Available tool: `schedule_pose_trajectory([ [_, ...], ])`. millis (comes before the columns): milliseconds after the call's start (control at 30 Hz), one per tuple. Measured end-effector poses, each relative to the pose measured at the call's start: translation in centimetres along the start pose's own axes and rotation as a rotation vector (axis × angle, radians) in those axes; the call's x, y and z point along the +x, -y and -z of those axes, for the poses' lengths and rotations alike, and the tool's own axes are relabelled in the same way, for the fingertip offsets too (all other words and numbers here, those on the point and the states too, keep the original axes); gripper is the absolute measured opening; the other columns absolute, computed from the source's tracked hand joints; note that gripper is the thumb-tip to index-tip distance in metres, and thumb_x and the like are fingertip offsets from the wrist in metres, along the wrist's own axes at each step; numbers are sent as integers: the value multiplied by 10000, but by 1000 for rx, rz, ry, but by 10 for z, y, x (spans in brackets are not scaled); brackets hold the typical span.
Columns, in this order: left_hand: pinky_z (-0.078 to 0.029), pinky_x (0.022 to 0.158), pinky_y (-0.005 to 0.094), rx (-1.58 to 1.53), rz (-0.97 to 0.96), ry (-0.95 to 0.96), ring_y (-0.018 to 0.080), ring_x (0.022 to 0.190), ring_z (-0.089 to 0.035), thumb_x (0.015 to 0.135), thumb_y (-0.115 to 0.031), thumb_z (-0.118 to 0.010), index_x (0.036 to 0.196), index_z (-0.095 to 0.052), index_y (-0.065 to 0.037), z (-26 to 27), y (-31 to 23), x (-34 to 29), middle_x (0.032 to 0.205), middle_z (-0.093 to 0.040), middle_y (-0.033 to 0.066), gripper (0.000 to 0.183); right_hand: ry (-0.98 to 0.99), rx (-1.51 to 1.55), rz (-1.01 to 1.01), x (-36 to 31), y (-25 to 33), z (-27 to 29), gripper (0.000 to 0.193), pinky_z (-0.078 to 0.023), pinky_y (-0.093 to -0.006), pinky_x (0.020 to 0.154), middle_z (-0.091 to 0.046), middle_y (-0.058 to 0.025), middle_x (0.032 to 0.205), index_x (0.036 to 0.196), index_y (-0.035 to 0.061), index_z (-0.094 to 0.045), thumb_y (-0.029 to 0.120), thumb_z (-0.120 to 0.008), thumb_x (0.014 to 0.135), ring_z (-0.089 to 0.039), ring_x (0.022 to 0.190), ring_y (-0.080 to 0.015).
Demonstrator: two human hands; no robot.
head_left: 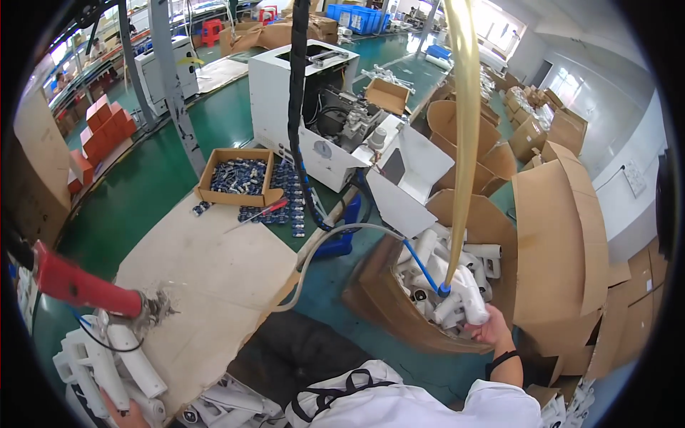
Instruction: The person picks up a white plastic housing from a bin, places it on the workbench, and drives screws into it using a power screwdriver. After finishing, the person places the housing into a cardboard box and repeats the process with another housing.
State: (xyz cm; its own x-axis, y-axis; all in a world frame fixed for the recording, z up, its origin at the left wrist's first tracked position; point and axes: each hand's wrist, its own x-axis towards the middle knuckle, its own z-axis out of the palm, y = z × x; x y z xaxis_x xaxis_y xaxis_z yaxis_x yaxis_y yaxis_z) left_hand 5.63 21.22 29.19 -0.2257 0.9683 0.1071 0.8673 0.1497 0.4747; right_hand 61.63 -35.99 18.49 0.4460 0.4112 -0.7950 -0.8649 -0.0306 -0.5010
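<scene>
My right hand (492, 328), a black band on its wrist, reaches into a cardboard box (378, 289) on the right. Its fingers close around the end of a white pistol-shaped plastic housing (467, 292), among many similar ones. At the lower left, my left hand (125, 414) is partly cut off by the picture's edge. It closes on a white plastic housing (107, 367) beside several others; most of its fingers are hidden. Above them hangs a red power screwdriver (89, 285) with a metal tip, over the edge of the pale worktable (207, 285).
On the table's far side sit a carton of small dark parts (239, 178), rows of such parts (289, 200) and a red-handled screwdriver (264, 212). A yellowish hose (464, 143) and a black cable (298, 93) hang ahead. Behind stands a white machine (275, 114); large cartons (560, 235) line the right.
</scene>
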Motion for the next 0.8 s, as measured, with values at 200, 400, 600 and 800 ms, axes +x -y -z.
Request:
schedule_pose_trajectory([
  [200, -363, 996, 400, -86, -286, -232, 329, 1148, -498, 636, -59, -685, 1336, -482, -22, -8, 51, 8, 1278, -527, 185, 729, 626, -850, -255, 30, 41, -136, 496, -517, -254, 617, -698, -129, 919, 1272, 17, -534, 377, -505, 933, -668, 710, -163],
  [400, -396, 972, 408, -35, -407, -356, 358, 1123, -509, 593, -4, -640, 1279, -533, -26, -2, 34, -24, 1219, -531, 185, 695, 1280, -1127, 602, -25, -15, -420, 537, -520, -240, 659, -681, -87, 993, 1275, 17, -511, 77, -728, 788, -648, 750, -128],
  [600, -446, 876, 415, -71, -413, -488, 369, 984, -548, 559, -21, -683, 1216, -568, -30, 9, -4, -61, 1063, -557, 186, 667, 763, -472, 1587, -56, -80, -663, 734, -472, -343, 867, -550, -157, 1208, 1300, 7, -426, 161, -810, 694, -587, 1027, -229],
  [800, -486, 768, 416, -112, -550, -413, 352, 926, -566, 494, -75, -776, 1164, -608, -60, 2, -33, -104, 1045, -548, 187, 691, 972, -383, 1203, 9, -96, -708, 355, -462, -202, 603, -614, -10, 893, 1119, 36, -552, 108, -725, 817, -574, 757, -74],
])
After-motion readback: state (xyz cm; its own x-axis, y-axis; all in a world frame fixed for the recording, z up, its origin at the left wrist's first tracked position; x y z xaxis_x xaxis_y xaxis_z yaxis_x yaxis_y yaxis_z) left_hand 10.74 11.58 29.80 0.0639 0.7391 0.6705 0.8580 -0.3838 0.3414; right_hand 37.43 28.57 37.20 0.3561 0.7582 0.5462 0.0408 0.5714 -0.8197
